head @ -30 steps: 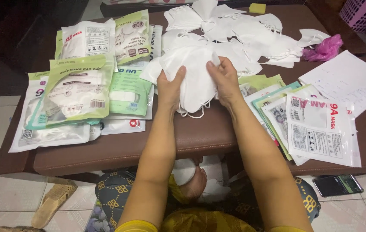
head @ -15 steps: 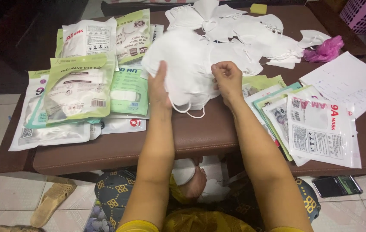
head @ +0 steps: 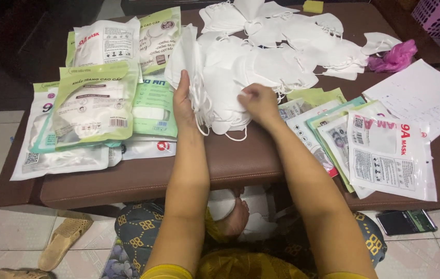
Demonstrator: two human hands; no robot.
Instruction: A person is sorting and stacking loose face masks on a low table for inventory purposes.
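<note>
Looking down from the head view: left hand point(head: 184, 101) stands on edge, fingers closed around an upright stack of white masks point(head: 190, 62), thumb side toward the body, ear loops dangling below the grip. Right hand point(head: 257, 101) is loosely curled, fingertips pinched on the top of a flat pile of white masks point(head: 230, 106) lying just beside the left hand; whether it actually has one mask lifted, cannot tell.

Both piles sit mid-worktop, a little back from the near edge. Brown worktop point(head: 142, 178) shows a bare strip along that near edge, between the forearms and to the left under the packets. More loose white masks point(head: 292, 36) spread across the far half, reaching close to the back edge.

Left side: filled mask packets, green and white point(head: 93, 103), overlapped in a heap, the lowest one overhanging the left edge. Right side: flat empty-looking packets point(head: 385, 155) fanned out, reaching the near edge. A sheet of paper point(head: 421, 95) lies beyond them, a pink plastic bag point(head: 393, 56) further back, a small yellow block point(head: 313, 6) at the far edge.

Floor: a dark phone point(head: 405, 221) lower right, a sandal point(head: 65, 240) lower left.
</note>
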